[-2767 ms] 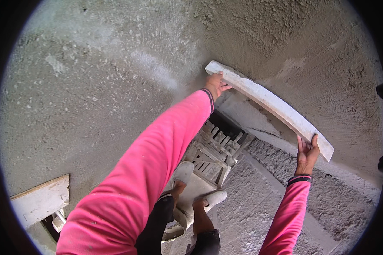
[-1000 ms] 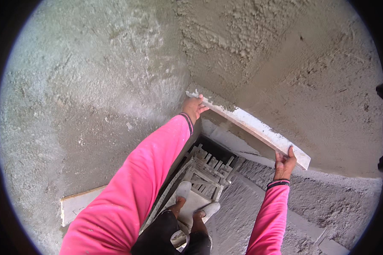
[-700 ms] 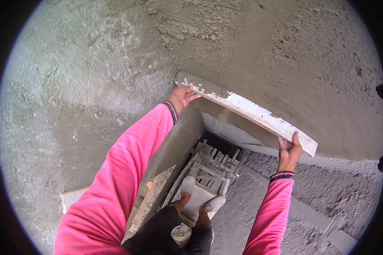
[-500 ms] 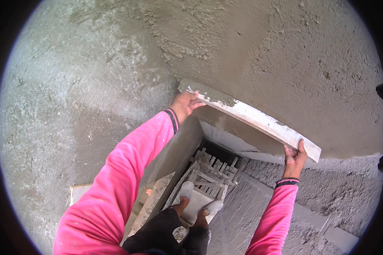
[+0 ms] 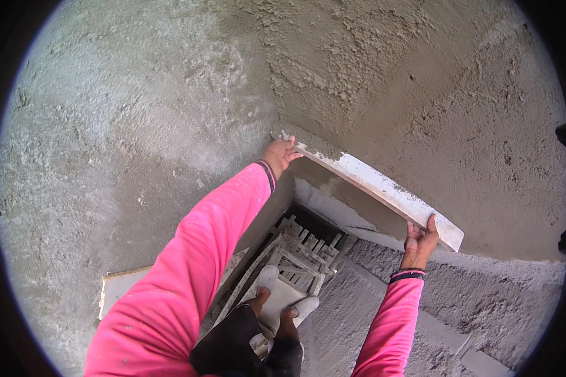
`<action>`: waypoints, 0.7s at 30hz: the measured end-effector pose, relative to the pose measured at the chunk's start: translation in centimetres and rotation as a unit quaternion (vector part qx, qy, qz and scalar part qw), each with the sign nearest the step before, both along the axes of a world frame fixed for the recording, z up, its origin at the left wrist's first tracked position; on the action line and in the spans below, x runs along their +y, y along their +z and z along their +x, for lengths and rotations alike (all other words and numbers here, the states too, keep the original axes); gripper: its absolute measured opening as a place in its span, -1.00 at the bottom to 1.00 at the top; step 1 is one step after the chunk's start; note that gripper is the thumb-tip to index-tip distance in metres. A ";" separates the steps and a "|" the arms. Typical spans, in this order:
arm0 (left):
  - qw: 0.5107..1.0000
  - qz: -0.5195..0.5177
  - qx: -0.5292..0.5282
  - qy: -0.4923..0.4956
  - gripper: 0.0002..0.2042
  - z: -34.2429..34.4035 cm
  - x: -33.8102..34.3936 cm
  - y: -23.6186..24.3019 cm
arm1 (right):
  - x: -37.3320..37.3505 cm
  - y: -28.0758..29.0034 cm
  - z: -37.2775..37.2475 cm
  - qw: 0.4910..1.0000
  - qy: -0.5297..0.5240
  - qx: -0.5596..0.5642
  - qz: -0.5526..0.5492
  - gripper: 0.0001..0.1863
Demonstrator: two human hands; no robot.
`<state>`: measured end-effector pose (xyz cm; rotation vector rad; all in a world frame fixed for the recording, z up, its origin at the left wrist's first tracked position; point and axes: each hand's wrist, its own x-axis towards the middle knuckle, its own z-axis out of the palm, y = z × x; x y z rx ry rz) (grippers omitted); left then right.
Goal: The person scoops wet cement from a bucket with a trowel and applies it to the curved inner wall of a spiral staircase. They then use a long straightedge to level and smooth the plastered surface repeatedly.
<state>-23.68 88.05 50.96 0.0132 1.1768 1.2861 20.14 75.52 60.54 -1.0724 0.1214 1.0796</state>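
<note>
A long pale straightedge board (image 5: 375,183), with wet mortar smeared along the left part of its upper face, lies against the grey, roughly plastered wall (image 5: 409,107). My left hand (image 5: 282,152) grips the board near its left end, close to the corner, thumb on top and fingers at the lower edge. My right hand (image 5: 420,242) grips the right end from below, thumb up along its face. Both arms are in pink sleeves. Beneath the board shows a strip of smoother wall with a white band.
A second plastered wall (image 5: 119,113) fills the left. My feet in pale shoes (image 5: 304,307) stand on a makeshift wooden platform (image 5: 294,273) by a dark gap. A board (image 5: 124,288) sits at lower left. Rough grey ground (image 5: 484,314) spreads at lower right.
Since the earliest frame the board sits lower and further left in view, and mortar has gathered on its left part. In the latest moments it shifts slightly, with both hands still on it.
</note>
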 end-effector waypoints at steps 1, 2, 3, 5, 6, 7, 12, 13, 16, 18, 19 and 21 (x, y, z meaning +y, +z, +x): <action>1.000 0.008 -0.007 -0.012 -0.79 -0.3 0.3 0.4 | -0.1 0.3 0.2 1.000 -0.005 -0.019 0.005 -0.52; 0.999 0.015 -0.015 -0.025 -0.79 -0.2 0.2 1.0 | -0.3 1.0 0.6 1.000 0.005 -0.007 0.012 -0.51; 0.999 0.009 0.017 -0.031 -0.76 -0.1 0.2 2.1 | -0.5 1.7 1.0 1.000 0.003 -0.006 0.019 -0.50; 1.000 0.002 0.008 -0.016 -0.73 0.4 0.2 5.2 | -0.9 3.6 1.6 0.999 0.010 0.010 0.040 -0.45; 1.000 0.004 0.006 -0.012 -0.72 0.8 0.1 6.9 | -1.1 4.6 1.8 0.999 0.002 0.007 0.039 -0.44; 0.998 0.033 0.003 -0.050 -0.70 0.8 -0.2 8.6 | -1.3 5.7 2.2 0.999 0.000 0.012 0.043 -0.44; 0.997 0.030 0.018 -0.068 -0.72 3.7 -0.8 15.3 | -1.6 10.2 5.0 0.997 -0.018 -0.015 0.068 -0.42; 0.996 0.044 0.016 -0.081 -0.73 4.2 -1.1 16.2 | -1.6 11.1 5.8 0.998 -0.013 -0.011 0.055 -0.41; 0.994 0.080 0.004 -0.071 -0.74 5.0 -2.8 17.6 | -2.2 12.6 6.7 0.998 0.005 -0.022 0.056 -0.48; 0.993 0.103 -0.004 -0.050 -0.75 4.5 -3.4 17.5 | -2.2 12.3 5.8 0.999 -0.010 -0.032 0.037 -0.53; 0.993 0.109 -0.012 -0.038 -0.76 4.1 -3.3 17.0 | -2.3 11.7 4.9 0.999 -0.010 -0.043 0.023 -0.53; 0.995 0.097 -0.010 -0.029 -0.77 2.8 -3.0 15.6 | -1.8 10.1 2.5 0.999 0.019 -0.042 0.020 -0.49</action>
